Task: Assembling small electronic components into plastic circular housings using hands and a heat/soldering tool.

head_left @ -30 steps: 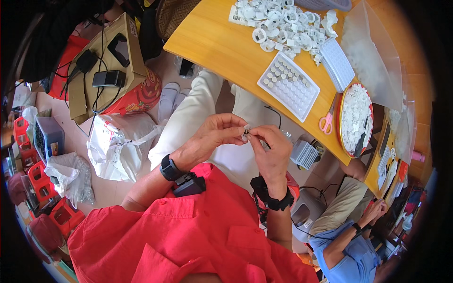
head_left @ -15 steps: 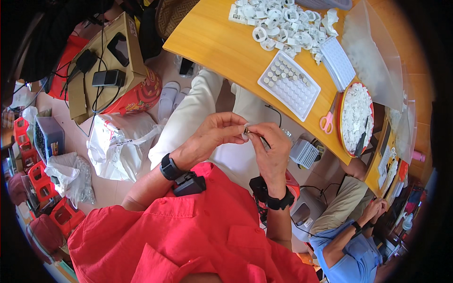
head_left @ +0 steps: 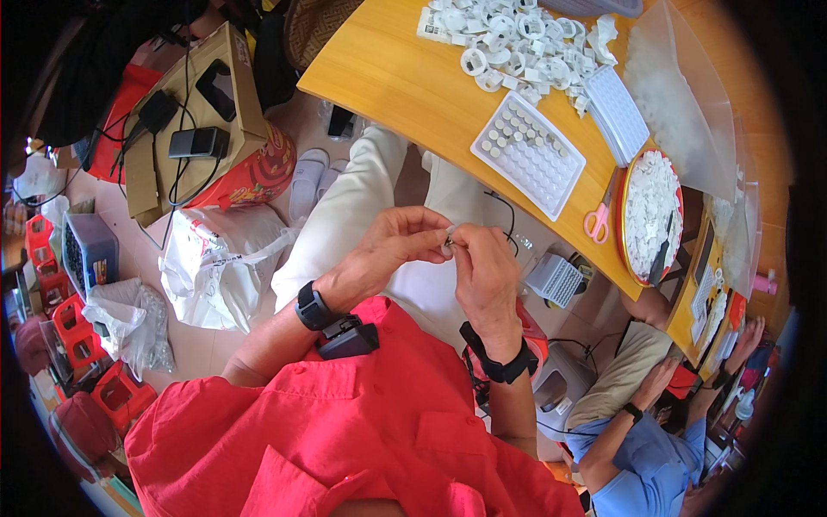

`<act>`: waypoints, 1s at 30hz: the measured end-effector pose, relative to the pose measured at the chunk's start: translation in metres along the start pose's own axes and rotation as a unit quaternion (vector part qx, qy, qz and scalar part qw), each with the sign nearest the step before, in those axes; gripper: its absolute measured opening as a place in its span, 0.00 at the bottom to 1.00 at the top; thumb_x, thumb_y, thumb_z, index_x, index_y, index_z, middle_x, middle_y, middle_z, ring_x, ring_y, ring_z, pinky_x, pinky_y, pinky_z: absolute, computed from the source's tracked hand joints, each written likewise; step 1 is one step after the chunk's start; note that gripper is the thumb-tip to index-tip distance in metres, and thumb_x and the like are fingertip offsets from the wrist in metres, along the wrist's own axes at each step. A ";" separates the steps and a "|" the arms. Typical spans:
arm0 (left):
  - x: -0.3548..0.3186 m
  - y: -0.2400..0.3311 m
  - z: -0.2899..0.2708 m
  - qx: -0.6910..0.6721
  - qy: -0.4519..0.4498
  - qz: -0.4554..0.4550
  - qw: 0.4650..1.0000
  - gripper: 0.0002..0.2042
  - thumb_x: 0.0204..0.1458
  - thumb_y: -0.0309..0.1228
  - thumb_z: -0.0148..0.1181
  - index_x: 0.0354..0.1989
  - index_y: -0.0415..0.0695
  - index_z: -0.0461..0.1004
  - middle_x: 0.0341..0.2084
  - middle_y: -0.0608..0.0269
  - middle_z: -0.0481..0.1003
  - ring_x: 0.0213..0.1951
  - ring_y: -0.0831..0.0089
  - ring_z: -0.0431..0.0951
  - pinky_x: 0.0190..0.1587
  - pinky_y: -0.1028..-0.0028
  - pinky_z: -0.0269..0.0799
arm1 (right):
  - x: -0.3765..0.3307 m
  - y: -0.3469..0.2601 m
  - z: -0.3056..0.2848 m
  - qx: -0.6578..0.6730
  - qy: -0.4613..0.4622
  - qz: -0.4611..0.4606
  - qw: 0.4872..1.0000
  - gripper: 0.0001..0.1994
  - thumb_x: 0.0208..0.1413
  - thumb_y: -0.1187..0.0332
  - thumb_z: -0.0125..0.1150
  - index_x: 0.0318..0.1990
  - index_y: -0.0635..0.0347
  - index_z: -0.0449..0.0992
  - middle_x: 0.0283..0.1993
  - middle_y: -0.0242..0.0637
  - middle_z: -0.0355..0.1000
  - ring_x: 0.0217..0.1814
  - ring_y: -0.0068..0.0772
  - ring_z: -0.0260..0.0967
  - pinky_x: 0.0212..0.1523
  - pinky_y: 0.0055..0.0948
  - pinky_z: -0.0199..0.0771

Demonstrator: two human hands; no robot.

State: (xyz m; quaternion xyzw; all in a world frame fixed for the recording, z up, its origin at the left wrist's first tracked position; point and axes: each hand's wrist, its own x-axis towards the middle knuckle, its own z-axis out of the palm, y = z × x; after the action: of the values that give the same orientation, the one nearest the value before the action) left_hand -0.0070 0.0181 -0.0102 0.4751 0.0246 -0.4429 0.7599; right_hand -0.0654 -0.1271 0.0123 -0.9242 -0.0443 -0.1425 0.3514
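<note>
Over my lap, my left hand (head_left: 394, 248) pinches a small white piece with a dark part (head_left: 448, 245) between thumb and fingertips. My right hand (head_left: 489, 280) is closed against the same piece from the other side, fingertips meeting those of the left. The fingers cover most of it, so its exact kind cannot be made out. Beyond my hands, on the wooden table (head_left: 388, 73), lies a white plastic tray (head_left: 551, 185) with rows of pockets, part of them filled with small round greyish discs (head_left: 508, 133).
A heap of white rings (head_left: 517, 47), stacked white trays (head_left: 616, 112), pink-handled scissors (head_left: 596, 224) and a round red-rimmed container (head_left: 652, 215) of white bits share the table. A cardboard box (head_left: 194, 112) stands left. A co-worker in blue (head_left: 642, 465) sits at right.
My right hand has turned slightly and shifted a little left, its fingers closer over the piece. My left hand stays nearly still. The co-worker's hands have moved apart, one reaching toward the table.
</note>
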 end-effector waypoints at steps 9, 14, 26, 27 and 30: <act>0.002 -0.008 -0.001 0.016 -0.001 0.004 1.000 0.11 0.54 0.29 0.53 0.42 0.36 0.70 0.36 0.62 0.73 0.39 0.77 0.73 0.45 0.76 0.70 | -0.007 0.005 0.008 -0.005 0.000 -0.006 1.000 0.11 0.39 0.82 0.54 0.33 0.60 0.68 0.28 0.37 0.67 0.30 0.38 0.65 0.28 0.32 0.67; 0.002 -0.007 0.001 0.028 -0.020 0.036 0.999 0.12 0.55 0.30 0.52 0.44 0.35 0.70 0.38 0.62 0.73 0.41 0.77 0.72 0.46 0.75 0.70 | -0.006 0.010 0.006 0.047 0.019 0.042 0.998 0.08 0.43 0.82 0.55 0.32 0.61 0.67 0.28 0.39 0.65 0.30 0.41 0.65 0.29 0.34 0.66; 0.001 -0.017 -0.003 0.054 -0.032 0.034 0.997 0.13 0.56 0.32 0.52 0.45 0.36 0.69 0.39 0.63 0.72 0.41 0.78 0.72 0.47 0.75 0.69 | -0.011 0.006 0.009 -0.044 -0.030 -0.036 0.998 0.12 0.37 0.83 0.53 0.33 0.61 0.67 0.29 0.38 0.65 0.31 0.39 0.63 0.29 0.34 0.67; 0.001 -0.017 -0.002 0.054 -0.031 0.034 0.997 0.13 0.56 0.32 0.52 0.45 0.36 0.69 0.39 0.63 0.72 0.41 0.78 0.72 0.47 0.75 0.69 | -0.012 0.009 0.010 -0.028 -0.035 -0.036 0.998 0.12 0.38 0.83 0.53 0.33 0.61 0.67 0.29 0.38 0.65 0.31 0.40 0.63 0.29 0.34 0.66; 0.003 -0.015 0.002 0.089 -0.030 0.040 0.995 0.13 0.56 0.32 0.51 0.45 0.36 0.69 0.39 0.64 0.72 0.41 0.78 0.72 0.48 0.75 0.68 | -0.013 0.016 0.009 -0.007 -0.025 -0.021 0.999 0.11 0.39 0.83 0.54 0.33 0.61 0.67 0.29 0.39 0.64 0.31 0.41 0.63 0.30 0.34 0.66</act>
State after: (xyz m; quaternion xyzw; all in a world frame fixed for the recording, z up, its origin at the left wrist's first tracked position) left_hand -0.0159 0.0125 -0.0211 0.5277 -0.0569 -0.4267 0.7323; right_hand -0.0728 -0.1325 -0.0080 -0.9288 -0.0714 -0.1270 0.3407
